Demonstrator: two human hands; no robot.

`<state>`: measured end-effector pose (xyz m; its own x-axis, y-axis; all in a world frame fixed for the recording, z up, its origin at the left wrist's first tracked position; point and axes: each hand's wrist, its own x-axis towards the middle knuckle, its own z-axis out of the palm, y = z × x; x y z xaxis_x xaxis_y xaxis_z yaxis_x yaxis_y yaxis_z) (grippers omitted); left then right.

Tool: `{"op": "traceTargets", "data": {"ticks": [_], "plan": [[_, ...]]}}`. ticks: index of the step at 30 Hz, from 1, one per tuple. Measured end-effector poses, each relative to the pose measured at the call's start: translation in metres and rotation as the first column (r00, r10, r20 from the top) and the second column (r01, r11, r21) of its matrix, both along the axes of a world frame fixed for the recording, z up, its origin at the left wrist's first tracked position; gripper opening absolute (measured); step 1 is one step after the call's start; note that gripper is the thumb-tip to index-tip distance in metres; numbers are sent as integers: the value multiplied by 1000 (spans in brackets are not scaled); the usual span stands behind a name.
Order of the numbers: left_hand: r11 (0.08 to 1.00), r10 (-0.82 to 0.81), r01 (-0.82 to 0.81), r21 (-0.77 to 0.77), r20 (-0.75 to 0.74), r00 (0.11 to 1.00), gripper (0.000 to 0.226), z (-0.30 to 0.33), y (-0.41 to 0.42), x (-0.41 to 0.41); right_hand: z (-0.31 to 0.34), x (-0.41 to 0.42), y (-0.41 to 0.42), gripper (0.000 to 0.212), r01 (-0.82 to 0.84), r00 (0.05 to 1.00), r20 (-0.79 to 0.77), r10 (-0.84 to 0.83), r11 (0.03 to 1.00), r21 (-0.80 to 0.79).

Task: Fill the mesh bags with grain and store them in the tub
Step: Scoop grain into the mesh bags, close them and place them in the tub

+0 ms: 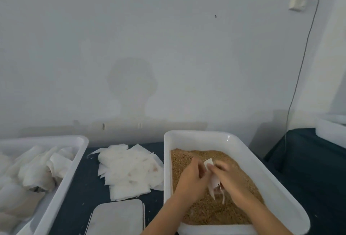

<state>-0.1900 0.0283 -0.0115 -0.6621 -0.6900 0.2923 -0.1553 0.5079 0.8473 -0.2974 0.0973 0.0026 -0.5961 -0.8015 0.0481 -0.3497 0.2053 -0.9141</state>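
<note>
We are holding a thin white mesh bag (212, 179) over the brown grain (191, 161), both hands working inside the white grain tub (232, 142). Our left hand (192, 180) is curling its fingers onto the bag's left edge, and our right hand (229, 178) is pinching its upper corner; the bag is hanging limp and crumpled, loose strips trailing toward the grain. The grain is looking fine and granular, heaped higher toward the back. On the dark tabletop (82, 188), a fanned stack of flat empty bags (129, 171) is lying just left of that tub. Farther left, a second white tub (61, 184) is holding bulging filled bags (37, 171). A smooth grey plate (117, 218) is sitting nearest us. A pale plain wall (149, 47) is standing behind.
</note>
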Motion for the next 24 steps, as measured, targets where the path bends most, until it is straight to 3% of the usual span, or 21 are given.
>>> {"op": "traceTargets", "data": {"ticks": [2,6,10,17,24], "plan": [[989,-122,118,90,39,992,16,-2,1,0,0,2,0,34,-43,999,15,42,999,17],[993,-113,115,-31,84,990,21,-4,1,1,0,0,4,29,-56,971,232,56,998,-8],[991,-124,127,-34,67,990,23,-3,3,2,2,0,6,30,-139,974,175,140,990,-18],[987,-148,150,56,-38,988,31,2,3,5,3,-2,9,23,-230,903,337,266,963,-141],[977,-153,162,135,-76,985,34,1,-1,5,3,-2,11,23,-268,871,372,322,945,-188]]}}
